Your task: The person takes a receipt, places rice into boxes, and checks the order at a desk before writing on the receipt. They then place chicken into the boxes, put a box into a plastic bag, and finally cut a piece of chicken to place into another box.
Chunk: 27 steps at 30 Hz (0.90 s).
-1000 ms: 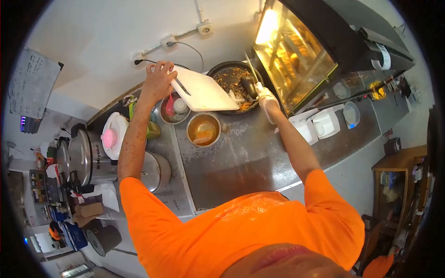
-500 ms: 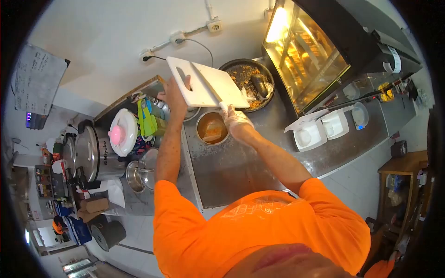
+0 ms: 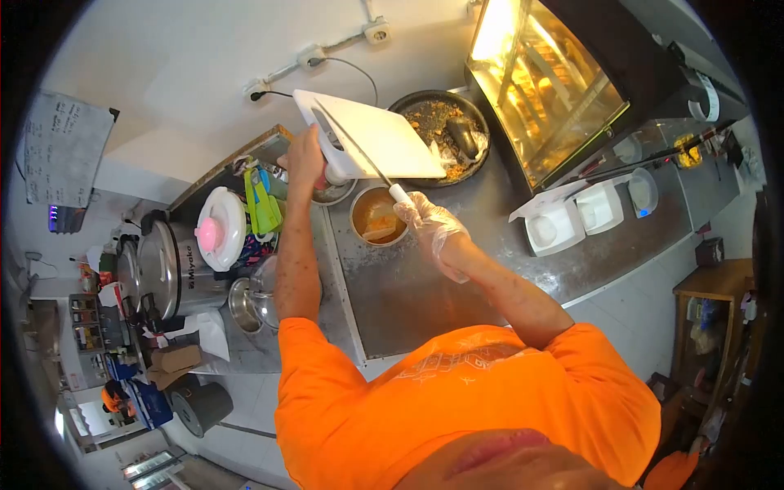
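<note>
My bare left hand [image 3: 305,159] grips a white cutting board [image 3: 388,143] by its handle end, tilting it above the counter. In a clear plastic glove, my right hand [image 3: 429,220] is closed around the white handle of a long knife [image 3: 359,149]. The blade slants across the board's face, pointing toward the wall; whether it touches cannot be told. Below the board stands a metal pot [image 3: 357,227] holding orange-brown liquid and a pale piece. Behind the board, a dark round pan [image 3: 425,104] contains browned crumbs and a dark, rounded object.
A lit glass display case [image 3: 547,98] stands at the back right. Open white takeaway boxes [image 3: 563,233] and a clear tub [image 3: 643,189] sit before it on the metal counter [image 3: 433,298]. To the left are a white lid [image 3: 219,241], steel bowls [image 3: 245,306] and a large pot [image 3: 167,265].
My right hand has come back toward me with the knife, its handle now clear of the board's near edge. The board's tilt has changed slightly, still in my left hand.
</note>
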### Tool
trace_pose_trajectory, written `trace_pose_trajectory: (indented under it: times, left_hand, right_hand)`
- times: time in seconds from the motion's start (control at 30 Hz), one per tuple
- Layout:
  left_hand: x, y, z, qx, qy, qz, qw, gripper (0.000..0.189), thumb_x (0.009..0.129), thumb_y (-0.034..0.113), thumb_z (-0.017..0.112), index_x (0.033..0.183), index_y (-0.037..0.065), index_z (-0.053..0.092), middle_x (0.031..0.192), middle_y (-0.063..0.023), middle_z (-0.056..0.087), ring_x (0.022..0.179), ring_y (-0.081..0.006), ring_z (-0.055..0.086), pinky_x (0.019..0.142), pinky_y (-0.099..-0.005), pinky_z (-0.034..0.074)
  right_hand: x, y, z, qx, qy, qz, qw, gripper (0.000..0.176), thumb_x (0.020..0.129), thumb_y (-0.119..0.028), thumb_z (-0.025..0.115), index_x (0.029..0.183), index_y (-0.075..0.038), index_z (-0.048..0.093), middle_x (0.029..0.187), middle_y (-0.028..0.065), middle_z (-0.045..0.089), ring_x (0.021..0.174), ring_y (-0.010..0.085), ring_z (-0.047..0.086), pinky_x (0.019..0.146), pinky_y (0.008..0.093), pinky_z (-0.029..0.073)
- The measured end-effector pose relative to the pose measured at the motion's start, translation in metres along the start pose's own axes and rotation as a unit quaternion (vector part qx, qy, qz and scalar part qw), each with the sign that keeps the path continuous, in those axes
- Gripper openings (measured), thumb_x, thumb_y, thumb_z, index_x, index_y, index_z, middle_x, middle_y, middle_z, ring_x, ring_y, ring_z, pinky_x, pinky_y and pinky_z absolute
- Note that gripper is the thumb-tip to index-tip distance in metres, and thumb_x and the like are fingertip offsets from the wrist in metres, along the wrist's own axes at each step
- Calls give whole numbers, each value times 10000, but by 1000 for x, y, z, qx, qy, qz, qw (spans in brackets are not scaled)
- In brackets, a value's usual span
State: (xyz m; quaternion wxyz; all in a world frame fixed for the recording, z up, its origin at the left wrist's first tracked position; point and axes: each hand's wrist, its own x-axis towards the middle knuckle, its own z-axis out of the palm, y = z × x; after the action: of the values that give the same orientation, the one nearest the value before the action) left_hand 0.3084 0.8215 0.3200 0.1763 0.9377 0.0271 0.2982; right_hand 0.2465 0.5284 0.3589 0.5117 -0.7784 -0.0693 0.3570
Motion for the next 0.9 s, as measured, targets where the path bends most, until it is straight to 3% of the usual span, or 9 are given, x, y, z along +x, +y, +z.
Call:
trace_pose_trajectory:
  times: [0.03,0.1,0.2,0.37,0.47,0.53,0.67,0.83,0.9]
  left_hand:
    - [1,9,-2,1,-4,3,1000,440,941,305,326,904,-35,603,912,-240,609,931,-392,559,776,-450,394]
    - [1,25,-4,30,-51,-143,988,452,938,329,329,905,-28,605,973,-255,608,959,-424,545,845,-494,374]
    - [4,11,0,37,-98,-179,978,466,935,361,348,924,-23,611,1014,-256,609,990,-444,540,885,-491,364]
    - [1,13,-2,-19,-86,-203,975,562,943,446,327,947,-40,610,1013,-275,608,1028,-448,532,909,-471,369]
    - [4,30,-7,-51,-116,-261,957,653,956,505,279,991,-55,612,1038,-293,600,1047,-447,527,920,-471,367]
    - [3,40,-6,-60,-55,-244,966,671,963,505,252,1039,-57,610,1048,-292,600,1034,-447,534,913,-474,370]
    - [12,58,-10,-75,-78,-278,955,707,964,520,211,1088,-59,596,1033,-287,606,1024,-442,539,899,-471,374]
    - [12,46,-1,-76,-90,-261,958,680,963,508,255,1050,-65,611,972,-269,628,959,-433,566,856,-465,396]
    - [9,50,-4,-88,-103,-248,959,643,964,486,297,1035,-67,617,942,-259,638,931,-418,582,833,-465,406]
  right_hand:
    - [-5,-5,0,-53,-7,4,999,345,975,-354,443,1190,-93,509,970,135,628,864,257,575,762,357,451]
    - [-3,4,4,-86,-11,11,996,362,951,-399,475,1154,-103,518,935,176,617,807,291,578,748,387,455]
    - [37,38,2,-174,48,41,983,477,985,-458,281,1151,-98,545,938,156,636,864,248,593,761,418,437]
    - [126,140,-57,-92,103,65,988,407,967,-417,404,1115,-70,556,857,110,590,738,198,538,677,360,429]
    - [59,85,-35,-95,95,17,991,395,970,-415,406,1116,-80,556,885,114,601,746,222,540,690,364,430]
    - [19,68,-4,-46,63,-69,995,400,978,-424,381,1113,-93,559,881,125,608,751,256,533,712,377,438]
    - [-8,51,12,140,19,19,990,398,984,-416,361,1104,-92,558,917,138,624,770,292,557,724,398,449]
    - [0,44,-2,-92,-9,46,995,437,992,-422,309,1070,-82,573,957,159,649,813,323,609,697,436,450]
    - [23,53,-12,-194,58,57,978,394,978,-417,386,1131,-75,507,908,118,634,769,226,582,661,354,459]
